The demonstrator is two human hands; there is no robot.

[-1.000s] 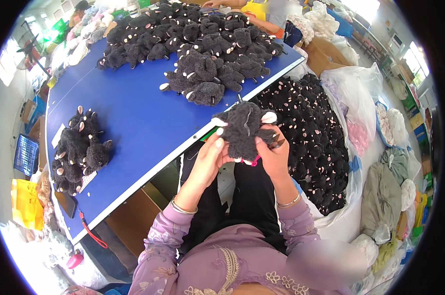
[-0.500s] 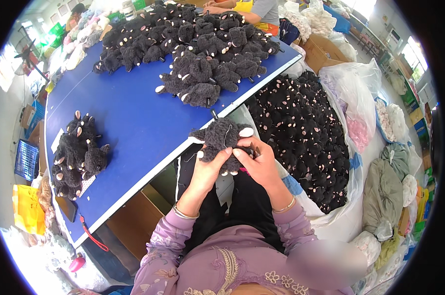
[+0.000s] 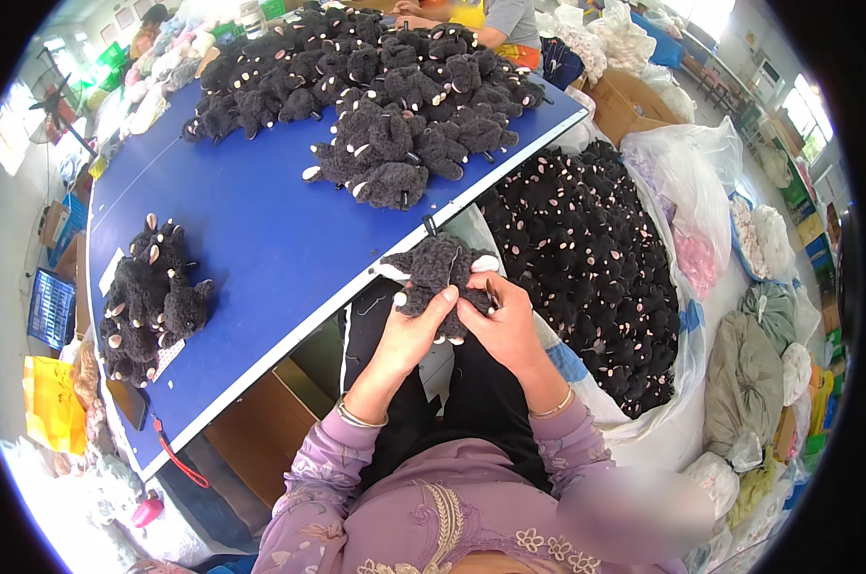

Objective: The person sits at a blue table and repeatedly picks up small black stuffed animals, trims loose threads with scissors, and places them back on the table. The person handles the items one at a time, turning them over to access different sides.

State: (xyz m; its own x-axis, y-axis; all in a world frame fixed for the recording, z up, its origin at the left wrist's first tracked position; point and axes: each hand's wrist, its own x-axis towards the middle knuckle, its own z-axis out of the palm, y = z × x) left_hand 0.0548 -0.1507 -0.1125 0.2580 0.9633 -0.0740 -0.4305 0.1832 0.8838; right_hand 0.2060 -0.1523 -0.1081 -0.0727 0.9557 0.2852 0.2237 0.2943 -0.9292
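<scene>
A black plush toy (image 3: 436,260) with white-lined ears and pale paw tips is held between my two hands, over my lap by the table edge. A black loop stands up from its far end, and a loose thread lies across its body. My left hand (image 3: 416,332) closes on its lower left side, thumb on top. On the lower right, my right hand (image 3: 506,323) grips it with thumb and fingers close to the left thumb. A small dark item shows at the right fingers; its kind cannot be made out.
The blue table (image 3: 261,239) bears a large pile of black plush toys (image 3: 376,86) at the back and a smaller heap (image 3: 146,297) at left. An open sack (image 3: 586,277) of black plush pieces stands at my right. Another person (image 3: 510,29) works across the table.
The plush toy and both hands have shifted slightly right. My right fingers have moved a little on the toy's lower right side; both hands keep their hold.
</scene>
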